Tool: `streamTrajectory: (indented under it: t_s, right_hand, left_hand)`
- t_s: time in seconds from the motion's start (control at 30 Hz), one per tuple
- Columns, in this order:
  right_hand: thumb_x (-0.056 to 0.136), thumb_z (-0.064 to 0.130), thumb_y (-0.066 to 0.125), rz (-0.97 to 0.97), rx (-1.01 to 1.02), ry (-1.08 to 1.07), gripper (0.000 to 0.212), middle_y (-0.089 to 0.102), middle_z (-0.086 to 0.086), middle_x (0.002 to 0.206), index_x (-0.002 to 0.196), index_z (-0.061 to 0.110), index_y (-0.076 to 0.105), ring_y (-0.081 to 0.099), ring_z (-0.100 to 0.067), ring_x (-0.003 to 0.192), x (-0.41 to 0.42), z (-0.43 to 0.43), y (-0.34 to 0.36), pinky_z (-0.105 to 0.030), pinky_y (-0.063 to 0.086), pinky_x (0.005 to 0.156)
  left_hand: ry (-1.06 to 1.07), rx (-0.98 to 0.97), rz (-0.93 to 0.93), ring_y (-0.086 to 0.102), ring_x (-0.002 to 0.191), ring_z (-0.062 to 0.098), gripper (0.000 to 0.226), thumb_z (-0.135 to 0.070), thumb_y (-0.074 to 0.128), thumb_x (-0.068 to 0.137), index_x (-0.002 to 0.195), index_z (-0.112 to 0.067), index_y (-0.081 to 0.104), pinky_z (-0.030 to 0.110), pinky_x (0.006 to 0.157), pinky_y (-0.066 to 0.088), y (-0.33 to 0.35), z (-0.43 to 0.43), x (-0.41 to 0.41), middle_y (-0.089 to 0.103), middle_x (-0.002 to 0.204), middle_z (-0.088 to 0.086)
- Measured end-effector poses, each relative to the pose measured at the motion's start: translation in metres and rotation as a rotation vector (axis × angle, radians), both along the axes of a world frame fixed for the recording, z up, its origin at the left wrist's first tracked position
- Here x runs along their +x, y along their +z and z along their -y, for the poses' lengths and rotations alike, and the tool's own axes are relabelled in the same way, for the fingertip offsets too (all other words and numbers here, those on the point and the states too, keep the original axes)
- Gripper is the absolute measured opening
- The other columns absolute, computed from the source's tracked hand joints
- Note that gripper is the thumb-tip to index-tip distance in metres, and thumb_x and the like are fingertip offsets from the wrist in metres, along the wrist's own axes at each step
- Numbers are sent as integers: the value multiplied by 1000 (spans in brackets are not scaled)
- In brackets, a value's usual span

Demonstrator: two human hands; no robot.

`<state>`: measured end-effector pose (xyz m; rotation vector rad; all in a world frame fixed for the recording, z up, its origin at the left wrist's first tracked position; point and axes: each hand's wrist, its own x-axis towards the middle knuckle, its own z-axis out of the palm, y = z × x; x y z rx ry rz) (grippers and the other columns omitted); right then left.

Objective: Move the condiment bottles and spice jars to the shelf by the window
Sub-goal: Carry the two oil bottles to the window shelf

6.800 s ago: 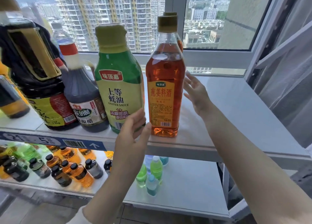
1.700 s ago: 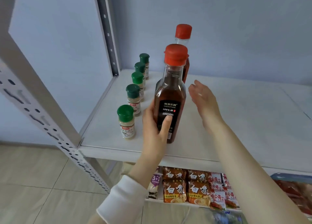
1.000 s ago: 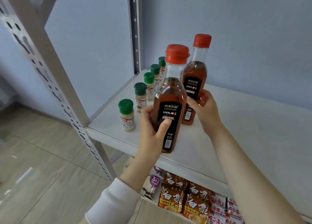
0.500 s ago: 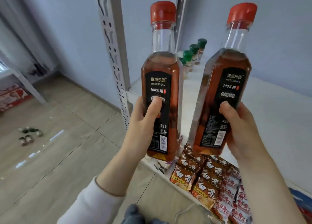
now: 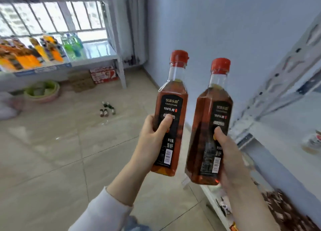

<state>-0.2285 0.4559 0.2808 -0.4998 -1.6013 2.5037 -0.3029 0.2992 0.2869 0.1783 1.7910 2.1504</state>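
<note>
I hold two matching red-capped bottles of dark reddish liquid with black labels, both upright in the air. My left hand [image 5: 152, 140] grips the left bottle [image 5: 173, 98] around its lower half, thumb on the label. My right hand [image 5: 229, 159] grips the right bottle [image 5: 211, 109] the same way. The window shelf [image 5: 97, 59] stands at the far upper left under a barred window. It carries orange and green bottles [image 5: 52, 49].
The white metal rack [image 5: 284, 77] the bottles came from is close on my right, with snack packets [image 5: 286, 213] on its low shelf. Several small jars [image 5: 106, 109] lie on the tiled floor ahead. A green basin [image 5: 42, 91] and cardboard boxes [image 5: 102, 74] sit under the window shelf.
Both bottles have been lifted off the white rack. My view has swung left, away from the rack and toward the window shelf across the floor.
</note>
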Motion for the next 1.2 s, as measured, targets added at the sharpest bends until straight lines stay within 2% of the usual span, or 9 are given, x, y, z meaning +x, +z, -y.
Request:
streamTrajectory:
  t_s: [0.1, 0.17, 0.2, 0.3, 0.43, 0.57, 0.7, 0.87, 1.2]
  right_hand:
    - [66, 49, 71, 52, -25, 100, 54, 71, -11, 91, 106, 13, 65, 70, -26, 78, -61, 51, -21, -38, 57, 64]
    - [68, 49, 66, 118, -51, 147, 38, 72, -11, 85, 88, 18, 74, 70, -25, 71, -96, 81, -34, -37, 59, 63]
    - [67, 50, 63, 148, -51, 175, 36, 73, -10, 84, 83, 19, 75, 70, -25, 72, -112, 95, -39, -38, 60, 65]
    - [70, 56, 57, 223, -46, 248, 42, 72, -12, 91, 84, 22, 76, 70, -26, 80, -152, 127, -51, -43, 58, 74]
    - [80, 59, 43, 253, -33, 307, 46, 72, -8, 81, 77, 26, 75, 71, -21, 72, -206, 142, -67, -33, 59, 60]
    - [71, 64, 48, 303, -44, 342, 53, 72, -14, 95, 86, 21, 75, 71, -28, 83, -276, 144, -82, -40, 59, 73]
    - [74, 62, 47, 313, -48, 374, 61, 69, -16, 107, 106, 15, 69, 68, -32, 97, -359, 135, -88, -45, 55, 82]
    - [80, 59, 44, 243, -16, 422, 48, 73, -9, 96, 96, 23, 71, 71, -24, 85, -462, 118, -79, -31, 58, 62]
    - [76, 61, 50, 219, 83, 474, 59, 71, -10, 101, 112, 17, 62, 70, -27, 91, -649, 141, -78, -35, 58, 67]
  left_hand:
    - [109, -19, 52, 69, 70, 13, 45, -51, 57, 71, 105, -21, 53, 25, 59, 56, -20, 54, -42, 70, 88, 3]
    - [175, -19, 92, 70, 72, 14, 40, -48, 55, 78, 107, -20, 53, 26, 60, 57, -33, 86, -68, 71, 88, 2]
    - [206, -16, 112, 70, 72, 15, 45, -50, 54, 77, 109, -19, 54, 26, 59, 57, -39, 100, -79, 71, 87, 2]
    - [275, -3, 171, 69, 64, 13, 65, -60, 48, 68, 113, -12, 53, 23, 54, 53, -53, 131, -110, 72, 81, 2]
    - [303, 12, 216, 70, 68, 14, 71, -63, 40, 70, 115, -9, 52, 22, 57, 54, -72, 151, -156, 71, 87, 8]
    - [323, 19, 246, 70, 73, 17, 73, -64, 41, 69, 117, -9, 51, 23, 61, 56, -89, 150, -219, 70, 95, 14]
    - [357, -16, 242, 70, 69, 15, 77, -67, 44, 65, 113, -7, 52, 21, 57, 54, -96, 139, -297, 72, 84, 6]
    - [363, -30, 233, 71, 74, 19, 83, -71, 46, 62, 115, -6, 51, 26, 62, 56, -87, 125, -391, 71, 92, 12]
    - [421, -30, 253, 69, 73, 17, 78, -65, 43, 72, 119, -3, 47, 29, 63, 52, -83, 153, -564, 69, 92, 11]
